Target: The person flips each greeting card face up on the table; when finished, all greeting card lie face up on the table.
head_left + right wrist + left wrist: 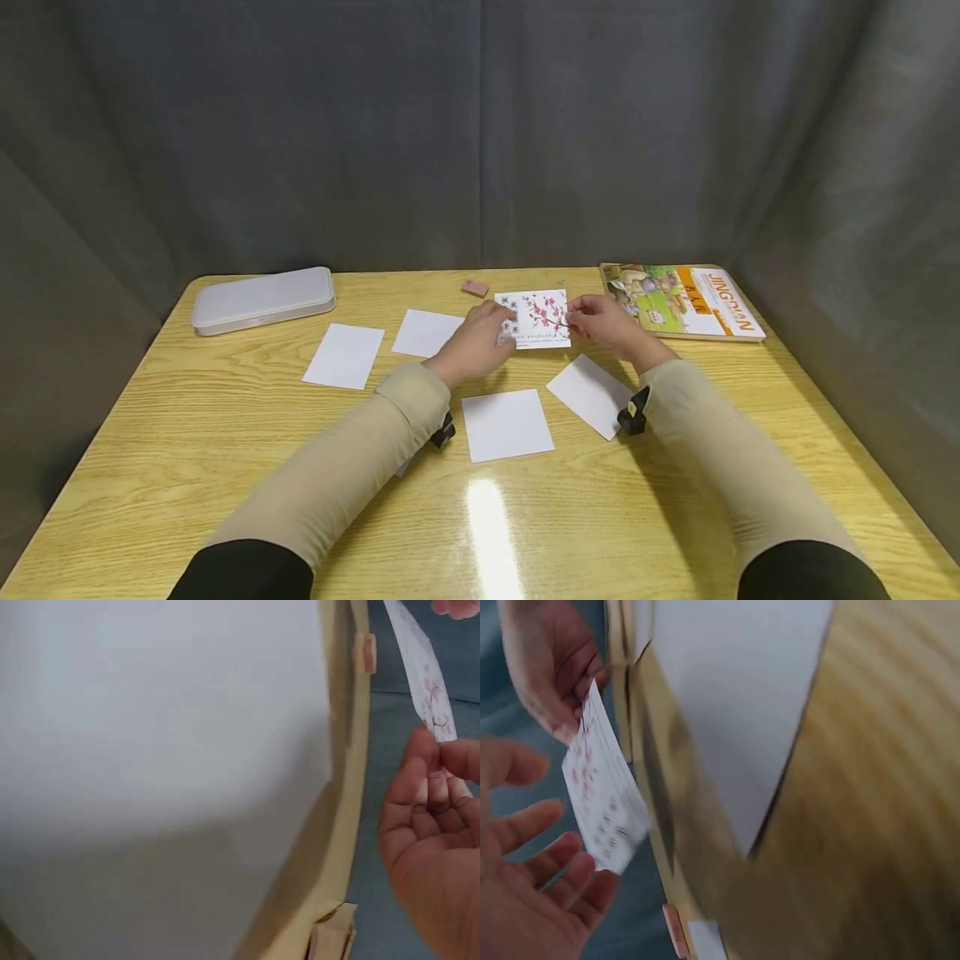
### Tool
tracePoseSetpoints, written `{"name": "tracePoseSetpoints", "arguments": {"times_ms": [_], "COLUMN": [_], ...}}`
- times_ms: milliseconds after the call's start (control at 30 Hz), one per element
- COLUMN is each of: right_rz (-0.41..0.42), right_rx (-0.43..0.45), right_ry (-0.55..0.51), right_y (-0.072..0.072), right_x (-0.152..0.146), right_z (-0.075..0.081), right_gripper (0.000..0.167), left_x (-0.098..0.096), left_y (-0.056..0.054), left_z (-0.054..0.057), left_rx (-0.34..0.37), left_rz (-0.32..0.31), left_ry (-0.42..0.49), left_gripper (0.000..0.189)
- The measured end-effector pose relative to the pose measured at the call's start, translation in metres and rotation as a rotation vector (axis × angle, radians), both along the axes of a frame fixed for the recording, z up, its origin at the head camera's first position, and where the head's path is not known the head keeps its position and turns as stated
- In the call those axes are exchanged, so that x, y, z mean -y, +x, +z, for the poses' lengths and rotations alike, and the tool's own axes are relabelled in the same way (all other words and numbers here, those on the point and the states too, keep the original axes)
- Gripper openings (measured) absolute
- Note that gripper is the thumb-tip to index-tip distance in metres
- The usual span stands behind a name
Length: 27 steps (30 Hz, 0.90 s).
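A white card printed with pink blossoms and dark characters is held up off the table, tilted in both wrist views. My right hand pinches its right edge between thumb and fingers, plain in the right wrist view. At the card's left side is my left hand. Its fingers are spread and the thumb stands apart in the left wrist view; some fingertips lie at the card's edge, and contact cannot be told. White paper pieces lie on the table beneath and around the hands.
Further white pieces lie at left and right; one is partly under my left arm. A small pinkish block sits behind the card. A white case stands at back left, a picture book at back right.
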State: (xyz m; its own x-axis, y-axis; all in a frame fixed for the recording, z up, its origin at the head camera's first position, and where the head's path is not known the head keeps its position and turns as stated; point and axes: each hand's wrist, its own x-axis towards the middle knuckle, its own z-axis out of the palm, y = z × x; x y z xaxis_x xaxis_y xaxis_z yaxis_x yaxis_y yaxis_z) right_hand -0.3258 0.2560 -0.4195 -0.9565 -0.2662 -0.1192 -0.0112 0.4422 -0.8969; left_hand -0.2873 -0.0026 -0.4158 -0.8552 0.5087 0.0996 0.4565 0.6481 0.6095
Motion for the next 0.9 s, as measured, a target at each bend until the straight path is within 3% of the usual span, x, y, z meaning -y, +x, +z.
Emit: {"name": "tracePoseSetpoints", "arguments": {"times_ms": [133, 367, 700, 900], "right_rz": [-0.020, -0.043, -0.036, -0.047], "right_rx": [0.041, 0.054, -0.056, -0.059], "right_ry": [0.029, 0.236, 0.617, 0.666], "right_y": [-0.004, -0.009, -0.009, -0.010], "right_x": [0.005, 0.009, 0.021, 0.027], "right_z": [-0.009, -0.016, -0.005, -0.005], "right_gripper": [0.018, 0.017, 0.029, 0.029], "left_x": [-0.009, -0.016, -0.018, -0.018], "left_y": [0.002, 0.004, 0.007, 0.008], "left_z": [-0.007, -0.011, -0.004, -0.003], "left_rx": [-0.011, 0.004, 0.014, 0.032], "left_rz": [-0.111, -0.190, -0.189, -0.177], "left_ry": [-0.206, -0.451, -0.517, -0.522], "left_gripper": [0.047, 0.040, 0.045, 0.051]}}
